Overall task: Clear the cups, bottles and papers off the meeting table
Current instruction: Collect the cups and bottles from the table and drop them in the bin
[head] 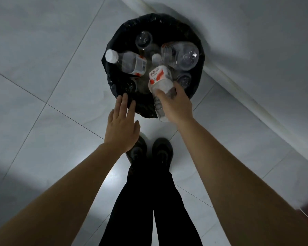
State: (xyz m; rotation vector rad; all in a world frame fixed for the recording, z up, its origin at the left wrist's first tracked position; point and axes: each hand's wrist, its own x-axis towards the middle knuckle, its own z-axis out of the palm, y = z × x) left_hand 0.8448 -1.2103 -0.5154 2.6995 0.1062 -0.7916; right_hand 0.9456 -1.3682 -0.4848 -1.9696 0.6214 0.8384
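Observation:
A round bin lined with a black bag (114, 89) stands on the floor in front of me. Inside lie a capped clear bottle (126, 62) at the left and several clear plastic cups (184, 56). My right hand (174, 105) grips a clear water bottle with a red and white label (158, 75) together with a white paper cup (163, 87), held over the bin's near right rim, cap pointing into the bin. My left hand (121, 128) hovers flat with straight fingers over the near left rim and holds nothing.
Pale grey floor tiles (43, 68) surround the bin. A white wall and skirting (247, 96) run diagonally behind and to the right of it. My dark shoes (149, 151) stand just short of the bin.

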